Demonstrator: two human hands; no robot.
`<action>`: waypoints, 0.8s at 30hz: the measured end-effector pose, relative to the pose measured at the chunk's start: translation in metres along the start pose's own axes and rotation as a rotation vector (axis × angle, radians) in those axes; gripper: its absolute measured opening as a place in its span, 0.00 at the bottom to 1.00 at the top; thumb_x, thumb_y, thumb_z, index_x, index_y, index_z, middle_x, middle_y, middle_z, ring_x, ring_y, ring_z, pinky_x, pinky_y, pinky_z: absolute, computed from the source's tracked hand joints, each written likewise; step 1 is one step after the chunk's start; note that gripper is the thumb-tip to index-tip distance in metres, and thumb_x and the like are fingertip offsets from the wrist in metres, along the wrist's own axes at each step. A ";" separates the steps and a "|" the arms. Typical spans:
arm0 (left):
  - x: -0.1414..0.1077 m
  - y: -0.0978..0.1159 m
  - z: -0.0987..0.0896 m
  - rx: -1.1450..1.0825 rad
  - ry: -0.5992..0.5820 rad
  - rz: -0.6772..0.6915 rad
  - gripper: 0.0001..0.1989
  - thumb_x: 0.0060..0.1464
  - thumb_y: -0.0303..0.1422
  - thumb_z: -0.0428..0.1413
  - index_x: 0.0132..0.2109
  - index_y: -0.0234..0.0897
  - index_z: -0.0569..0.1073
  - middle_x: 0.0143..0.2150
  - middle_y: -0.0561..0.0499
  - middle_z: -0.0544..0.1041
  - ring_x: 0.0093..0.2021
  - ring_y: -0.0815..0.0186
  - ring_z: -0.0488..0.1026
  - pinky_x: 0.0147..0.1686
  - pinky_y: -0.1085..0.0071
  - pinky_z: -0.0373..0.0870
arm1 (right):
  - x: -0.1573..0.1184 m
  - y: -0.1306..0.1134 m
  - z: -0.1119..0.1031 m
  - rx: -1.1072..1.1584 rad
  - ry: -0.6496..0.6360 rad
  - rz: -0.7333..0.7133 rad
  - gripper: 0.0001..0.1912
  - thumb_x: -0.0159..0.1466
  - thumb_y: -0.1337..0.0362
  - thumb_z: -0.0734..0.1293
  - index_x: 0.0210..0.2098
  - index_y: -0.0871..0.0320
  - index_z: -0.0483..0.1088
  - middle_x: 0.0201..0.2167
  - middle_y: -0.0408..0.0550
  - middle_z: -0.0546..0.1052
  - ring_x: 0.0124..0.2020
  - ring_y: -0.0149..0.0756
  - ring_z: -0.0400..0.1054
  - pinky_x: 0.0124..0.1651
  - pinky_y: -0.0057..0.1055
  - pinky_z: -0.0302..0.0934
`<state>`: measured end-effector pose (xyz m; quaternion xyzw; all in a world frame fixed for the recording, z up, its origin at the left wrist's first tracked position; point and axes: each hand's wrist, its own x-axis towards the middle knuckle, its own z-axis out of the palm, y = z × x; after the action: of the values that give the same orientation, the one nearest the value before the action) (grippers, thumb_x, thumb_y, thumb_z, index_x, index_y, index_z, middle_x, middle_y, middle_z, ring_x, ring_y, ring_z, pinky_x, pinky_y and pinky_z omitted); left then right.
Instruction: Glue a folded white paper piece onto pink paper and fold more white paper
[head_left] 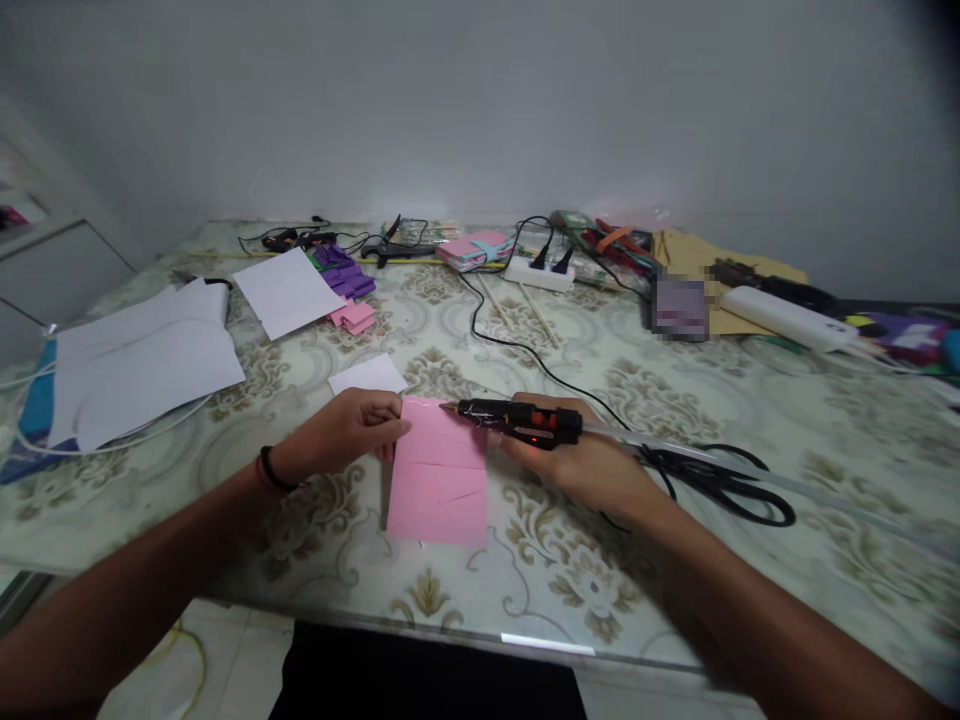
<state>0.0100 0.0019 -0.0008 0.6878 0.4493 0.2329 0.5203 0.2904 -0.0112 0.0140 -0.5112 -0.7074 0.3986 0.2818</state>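
Spreading below the grey wall (pixel 480 110): table (pixel 562 590), flowered. At far left, big sheet (pixel 150 350), white, lying partly over something blue (pixel 34 410). Far right, tan envelope (pixel 694 255), part-covered by clutter and a white bar (pixel 787 318). Back left, smaller sheet (pixel 289 295), overlapping purple slips (pixel 349 275). Along the back, socket strip (pixel 525 274), two black plugs in. Running forward from there, black cord (pixel 517 346), passing behind the right hand (pixel 581 465), coiled close beside the wrist. Near the strip, thin sticks (pixel 540 315). Just beyond the left hand (pixel 367 420), white slip (pixel 367 375).

Left hand: fingers curled, thumb pinching far-left corner of pink card (pixel 437 500). Right: wrapped round glue gun (pixel 517 415). Card between both hands, towards the table's near edge, creased across the middle. Gun pointing left over the far edge, red light (pixel 534 440) lit, pale rod (pixel 637 438) trailing right. Nozzle (pixel 448 407) at that edge; cannot tell whether touching.
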 end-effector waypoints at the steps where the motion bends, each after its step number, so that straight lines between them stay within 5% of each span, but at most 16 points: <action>1: 0.000 0.001 0.000 -0.002 0.000 -0.004 0.12 0.60 0.37 0.58 0.30 0.36 0.70 0.24 0.55 0.76 0.25 0.69 0.73 0.29 0.75 0.68 | 0.000 0.000 0.000 0.007 -0.005 -0.002 0.16 0.58 0.50 0.72 0.28 0.57 0.72 0.21 0.42 0.70 0.22 0.32 0.58 0.25 0.30 0.54; 16: -0.001 0.004 -0.001 0.010 0.000 0.000 0.12 0.60 0.37 0.58 0.30 0.36 0.70 0.24 0.55 0.76 0.25 0.70 0.73 0.29 0.75 0.67 | -0.001 -0.002 -0.001 -0.073 -0.011 0.027 0.15 0.60 0.52 0.68 0.33 0.57 0.79 0.26 0.46 0.78 0.27 0.39 0.67 0.28 0.32 0.61; 24: 0.000 0.000 -0.004 0.055 -0.015 -0.021 0.13 0.60 0.37 0.57 0.29 0.37 0.68 0.23 0.55 0.75 0.25 0.69 0.73 0.27 0.75 0.66 | -0.002 -0.004 -0.002 -0.135 -0.019 0.049 0.16 0.61 0.50 0.67 0.29 0.56 0.78 0.20 0.41 0.73 0.22 0.35 0.64 0.25 0.28 0.57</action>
<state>0.0068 0.0044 0.0011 0.6988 0.4588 0.2097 0.5072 0.2910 -0.0136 0.0185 -0.5424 -0.7226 0.3616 0.2300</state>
